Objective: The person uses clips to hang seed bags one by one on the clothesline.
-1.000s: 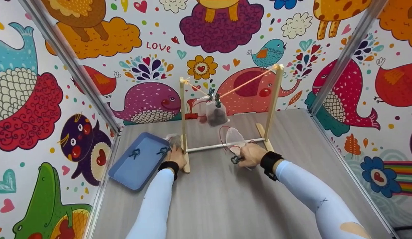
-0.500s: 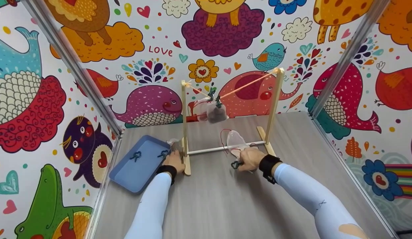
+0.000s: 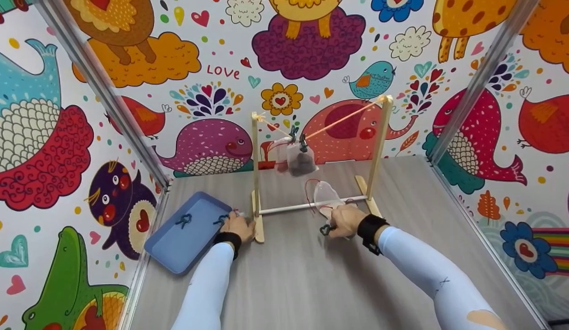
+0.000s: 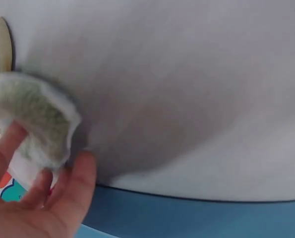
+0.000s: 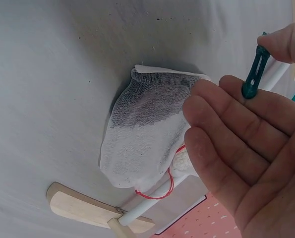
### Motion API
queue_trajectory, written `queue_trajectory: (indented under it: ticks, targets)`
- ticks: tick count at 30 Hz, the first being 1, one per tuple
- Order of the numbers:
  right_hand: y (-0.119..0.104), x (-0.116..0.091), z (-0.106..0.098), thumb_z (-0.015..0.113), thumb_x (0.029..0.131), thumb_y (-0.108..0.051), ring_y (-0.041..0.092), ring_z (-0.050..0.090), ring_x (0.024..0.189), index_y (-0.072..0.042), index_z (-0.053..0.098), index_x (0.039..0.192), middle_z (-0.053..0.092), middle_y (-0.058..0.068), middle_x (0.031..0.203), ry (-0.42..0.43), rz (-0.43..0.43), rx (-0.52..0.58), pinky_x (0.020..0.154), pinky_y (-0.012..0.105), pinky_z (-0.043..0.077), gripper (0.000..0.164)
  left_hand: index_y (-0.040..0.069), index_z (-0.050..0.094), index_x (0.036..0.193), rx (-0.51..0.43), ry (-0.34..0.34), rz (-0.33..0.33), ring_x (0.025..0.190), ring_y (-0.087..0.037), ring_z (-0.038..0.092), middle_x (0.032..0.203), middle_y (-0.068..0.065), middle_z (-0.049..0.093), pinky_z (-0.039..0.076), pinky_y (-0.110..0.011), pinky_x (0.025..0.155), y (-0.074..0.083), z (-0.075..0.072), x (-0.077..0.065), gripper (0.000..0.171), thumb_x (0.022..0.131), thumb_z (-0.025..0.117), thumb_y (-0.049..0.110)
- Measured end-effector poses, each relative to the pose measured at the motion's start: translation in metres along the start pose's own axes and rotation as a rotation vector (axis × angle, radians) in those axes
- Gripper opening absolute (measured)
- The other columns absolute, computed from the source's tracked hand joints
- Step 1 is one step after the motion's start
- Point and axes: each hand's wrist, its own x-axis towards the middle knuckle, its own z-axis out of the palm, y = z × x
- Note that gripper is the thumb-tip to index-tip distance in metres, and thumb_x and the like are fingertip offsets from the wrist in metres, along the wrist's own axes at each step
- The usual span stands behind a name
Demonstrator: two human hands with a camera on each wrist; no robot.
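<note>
My left hand [image 3: 238,228] is beside the tray's right edge, mostly covering a small bag in the head view. In the left wrist view, the thumb and fingers grip that white gauze bag [image 4: 43,114] with greenish filling, blurred. My right hand [image 3: 347,221] pinches a dark green clothespin [image 5: 256,72] between thumb and index finger, the other fingers extended. Beside those fingers lies a white gauze drawstring bag [image 5: 147,109] with dark filling and a red string. Another pale bag [image 3: 327,195] leans by the rack's bottom bar.
A wooden rack [image 3: 380,151] carries a sagging orange cord [image 3: 344,117], with bags [image 3: 301,162] hanging from it by dark clothespins [image 3: 303,142]. The blue tray [image 3: 183,243] at left holds dark green clothespins [image 3: 183,221]. Printed panels surround the table.
My left hand has drawn back slightly with the small bag, which was visible beyond its fingertips. The blue tray has shifted slightly left and nearer. My right hand stays nearly still with the clothespin.
</note>
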Motion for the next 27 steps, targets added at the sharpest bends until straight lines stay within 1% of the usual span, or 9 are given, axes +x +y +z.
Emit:
queue_trajectory:
  ticks: [3,6,9,11,15,17,20,24,27]
  targets:
    - [-0.002,0.001,0.001,0.083,0.082,-0.034,0.007,0.035,0.055,-0.02,0.059,0.061,0.037,-0.018,0.056,-0.001,-0.006,0.0,0.051,0.027,0.025,0.035,-0.009,0.076,0.131,0.051,0.027,0.011,0.135,-0.053,0.065,0.148,-0.03,0.065,0.057,-0.065,0.112,-0.016,0.021,0.014,0.059,0.108,0.068,0.045]
    - [-0.003,0.001,0.002,0.084,0.081,-0.036,0.008,0.037,0.056,-0.021,0.06,0.06,0.039,-0.018,0.055,0.005,0.005,-0.001,0.052,0.027,0.027,0.035,-0.004,0.08,0.12,0.129,0.072,0.066,0.112,-0.046,0.077,0.125,-0.025,0.079,0.065,-0.058,0.095,-0.028,0.032,0.024,0.052,0.1,0.077,0.043]
    - [-0.003,0.002,0.002,0.084,0.08,-0.036,0.009,0.039,0.055,-0.022,0.06,0.058,0.04,-0.018,0.054,0.019,0.016,0.005,0.052,0.028,0.029,0.036,-0.003,0.075,0.111,0.125,0.042,0.074,0.088,-0.04,0.078,0.101,-0.023,0.081,0.066,-0.055,0.079,-0.016,0.011,0.014,0.046,0.089,0.087,0.036]
    - [-0.004,0.002,0.002,0.083,0.081,-0.037,0.01,0.04,0.055,-0.024,0.056,0.056,0.04,-0.017,0.054,0.015,0.035,0.02,0.052,0.029,0.03,0.039,-0.002,0.072,0.109,0.095,-0.027,0.05,0.083,-0.037,0.077,0.096,-0.023,0.08,0.065,-0.055,0.077,-0.008,-0.004,0.006,0.047,0.086,0.09,0.034]
    - [-0.003,0.001,0.0,0.074,0.087,-0.039,0.012,0.043,0.057,-0.022,0.055,0.058,0.043,-0.013,0.057,0.006,0.065,0.043,0.054,0.031,0.035,0.038,0.005,0.075,0.089,0.068,-0.126,0.024,0.077,-0.03,0.071,0.091,-0.016,0.08,0.062,-0.052,0.076,-0.015,0.004,0.013,0.033,0.09,0.081,0.037]
    - [-0.003,0.0,-0.001,0.068,0.092,-0.039,0.013,0.045,0.06,-0.019,0.058,0.063,0.046,-0.01,0.062,0.006,0.06,0.058,0.057,0.032,0.037,0.036,0.009,0.075,0.079,0.071,-0.112,0.03,0.076,-0.029,0.07,0.09,-0.014,0.081,0.062,-0.051,0.075,-0.024,0.015,0.02,0.028,0.093,0.076,0.033]
    - [-0.002,0.001,-0.004,0.062,0.101,-0.035,0.014,0.046,0.064,-0.015,0.064,0.074,0.049,-0.007,0.068,0.009,0.03,0.084,0.06,0.032,0.038,0.034,0.006,0.077,0.082,0.113,-0.018,0.073,0.081,-0.034,0.074,0.096,-0.019,0.08,0.063,-0.054,0.077,-0.034,0.028,0.024,0.02,0.092,0.075,0.024]
    - [0.002,0.002,-0.009,0.064,0.105,-0.021,0.012,0.046,0.063,-0.01,0.068,0.082,0.051,-0.006,0.07,0.032,-0.041,0.083,0.06,0.031,0.039,0.026,-0.002,0.08,0.099,0.235,0.051,0.113,0.104,-0.048,0.071,0.115,-0.028,0.071,0.066,-0.061,0.086,-0.024,0.009,0.006,0.022,0.088,0.083,0.017]
    - [0.006,0.001,-0.012,0.068,0.103,-0.011,0.01,0.046,0.063,-0.007,0.071,0.083,0.056,-0.005,0.07,0.065,-0.085,0.051,0.06,0.031,0.044,0.02,-0.005,0.08,0.099,0.317,0.018,0.166,0.109,-0.051,0.071,0.115,-0.029,0.073,0.066,-0.064,0.09,0.001,-0.026,-0.018,0.022,0.089,0.088,0.013]
